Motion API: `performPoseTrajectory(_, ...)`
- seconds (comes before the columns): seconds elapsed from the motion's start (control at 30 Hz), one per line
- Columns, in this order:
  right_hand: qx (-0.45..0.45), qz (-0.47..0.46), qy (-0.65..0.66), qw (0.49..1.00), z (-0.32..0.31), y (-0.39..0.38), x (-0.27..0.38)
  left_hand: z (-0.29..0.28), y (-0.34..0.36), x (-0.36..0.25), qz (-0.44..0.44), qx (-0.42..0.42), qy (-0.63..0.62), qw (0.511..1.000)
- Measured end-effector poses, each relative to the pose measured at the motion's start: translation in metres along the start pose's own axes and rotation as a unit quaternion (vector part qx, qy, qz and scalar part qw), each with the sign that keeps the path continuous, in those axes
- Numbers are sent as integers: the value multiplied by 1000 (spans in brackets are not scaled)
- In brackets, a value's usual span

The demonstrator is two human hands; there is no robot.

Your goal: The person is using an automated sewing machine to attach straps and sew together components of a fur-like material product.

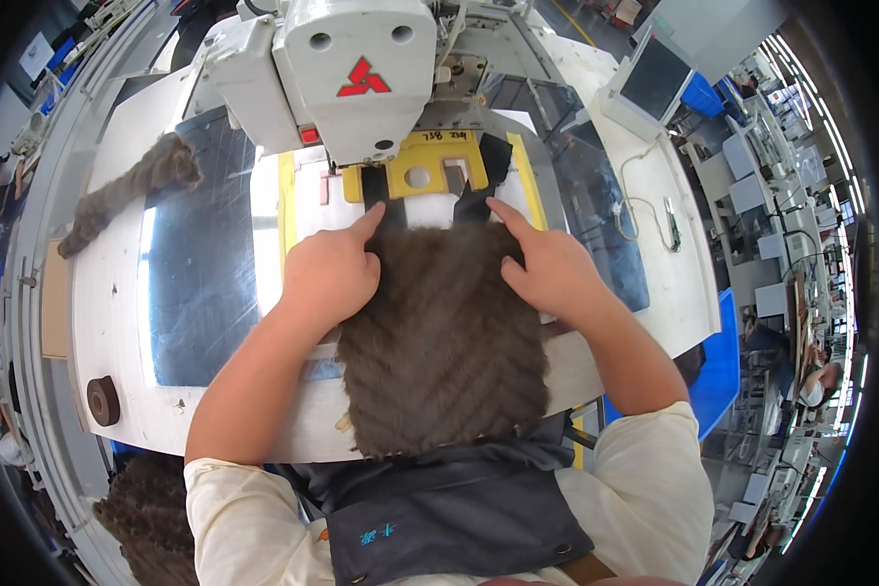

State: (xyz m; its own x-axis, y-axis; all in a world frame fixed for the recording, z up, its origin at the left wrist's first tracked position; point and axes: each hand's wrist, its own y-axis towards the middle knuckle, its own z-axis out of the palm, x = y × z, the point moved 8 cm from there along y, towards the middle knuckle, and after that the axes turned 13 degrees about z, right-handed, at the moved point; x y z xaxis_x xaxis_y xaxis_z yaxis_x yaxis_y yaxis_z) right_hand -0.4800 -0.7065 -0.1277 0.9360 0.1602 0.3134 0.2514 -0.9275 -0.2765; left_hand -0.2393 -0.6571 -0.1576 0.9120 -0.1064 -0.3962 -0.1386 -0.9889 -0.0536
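Observation:
A brown fur piece [444, 337] with a chevron pattern lies in front of me, its near end hanging at the table's front edge. Two black straps [473, 207] run from its far edge to a yellow template plate [397, 184] under the white sewing machine head [356, 88]. My left hand [330, 273] rests at the fur's far left corner, index finger stretched onto the left strap and thumb apart. Mirroring it on the other side, my right hand [555, 272] points its index finger at the right strap, thumb by the fur. Neither hand grips anything visible; the other fingers are curled.
A long fur roll [132, 190] lies at the far left, a dark tape roll [104, 400] at the near left. More fur [146, 513] is heaped below the table. At right are thread snips [672, 223], a monitor [654, 78] and a blue bin [721, 361].

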Motion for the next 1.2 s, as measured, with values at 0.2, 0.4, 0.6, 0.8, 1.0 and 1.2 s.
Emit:
performPoseTrajectory(0.2, -186, -85, 32, 978, -20, 34, -11, 0, -2, -6, 24, 4, 24, 999)
performPoseTrajectory(0.4, 103, 190, 317, 923, 7, 108, -44, 3, -5, -2, 29, 3, 27, 999)
performPoseTrajectory(0.6, 78, 97, 351, 928, 4, 155, -41, 3, -4, 1, 32, -49, -2, 998)
performPoseTrajectory(0.8, -39, 72, 324, 943, -11, 149, -29, 2, -11, 9, 53, -130, -36, 989)
performPoseTrajectory(1.0, 24, 141, 452, 880, 4, 47, -65, 0, -13, 2, 103, -183, -53, 976)
performPoseTrajectory(1.2, 136, 178, 591, 775, 33, -13, -73, 5, -10, -4, 115, -194, -36, 974)
